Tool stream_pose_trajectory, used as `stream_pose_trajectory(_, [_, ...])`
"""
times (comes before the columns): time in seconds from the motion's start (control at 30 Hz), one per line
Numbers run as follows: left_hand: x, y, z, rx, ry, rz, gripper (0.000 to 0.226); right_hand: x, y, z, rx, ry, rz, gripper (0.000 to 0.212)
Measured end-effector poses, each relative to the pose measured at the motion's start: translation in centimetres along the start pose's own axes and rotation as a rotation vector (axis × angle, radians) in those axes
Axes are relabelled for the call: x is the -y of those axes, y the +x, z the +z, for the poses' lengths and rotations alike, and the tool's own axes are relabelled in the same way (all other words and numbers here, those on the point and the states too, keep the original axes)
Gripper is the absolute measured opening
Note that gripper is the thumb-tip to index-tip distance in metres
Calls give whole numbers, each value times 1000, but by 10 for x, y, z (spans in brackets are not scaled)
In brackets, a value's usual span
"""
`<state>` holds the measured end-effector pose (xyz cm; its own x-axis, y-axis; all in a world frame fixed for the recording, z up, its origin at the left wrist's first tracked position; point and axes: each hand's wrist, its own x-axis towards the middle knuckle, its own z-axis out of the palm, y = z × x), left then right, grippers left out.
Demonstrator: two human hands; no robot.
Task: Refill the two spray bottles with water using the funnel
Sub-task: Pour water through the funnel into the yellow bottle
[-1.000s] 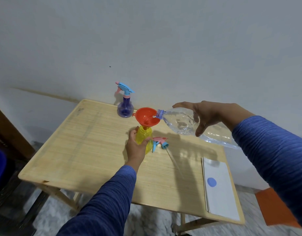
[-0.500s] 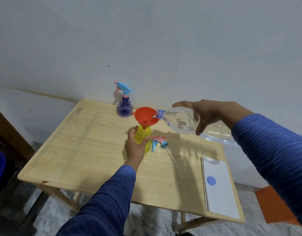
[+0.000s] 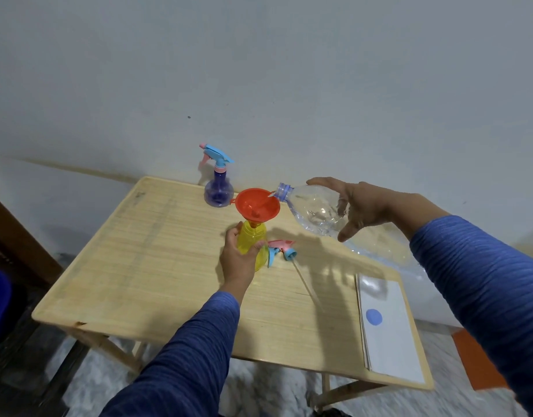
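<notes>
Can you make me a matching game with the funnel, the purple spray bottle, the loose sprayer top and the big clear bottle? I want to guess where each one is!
Things:
1. orange funnel
2. purple spray bottle
3. loose sprayer top
4. clear water bottle

Places:
A. lying flat on the table
B. tilted in the right hand
C. stuck in the neck of the yellow spray bottle
D. standing at the back by the wall

Pairs: 1-C, 2-D, 3-A, 4-B
</notes>
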<state>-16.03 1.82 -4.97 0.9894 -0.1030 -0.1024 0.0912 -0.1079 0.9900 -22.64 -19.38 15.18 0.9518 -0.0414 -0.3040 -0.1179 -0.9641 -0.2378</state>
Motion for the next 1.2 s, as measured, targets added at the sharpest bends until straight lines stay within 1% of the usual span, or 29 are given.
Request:
stream_pose_trajectory(0.1, [0,0,0,1,3,-9,58,-5,-2,15,-99,157,-4,118])
stream_pose_trajectory(0.2, [1,2,0,-1,16,-17,58,-12,-6,30,-248,339,-30,118])
stream_pose_trajectory(0.27, [1,3,0,2,18,-22,58,-17,-10,41,-340,407,-33,119])
stream_pose_trajectory(0.37, [2,3,-1,2,6,-38,57,-26,-14,55,-484,489,15,121])
stream_pose_trajectory(0.53, [2,4,-2,9,23,-63,56,-34,-20,76,-813,728,111,122])
stream_pose_trajectory(0.63, [2,4,-3,20,39,-70,56,-28,-17,86,-939,835,157,125])
stream_pose_trajectory(0.87, [1,5,-6,24,92,-51,51,-13,-14,105,-1054,907,259,124])
stream_pose_trajectory(1.1, [-2,8,-11,66,117,-44,53,-4,-17,113,-1068,921,350,128])
stream_pose_trajectory(1.2, [-5,10,-15,100,139,-29,55,5,-23,117,-1112,882,398,126])
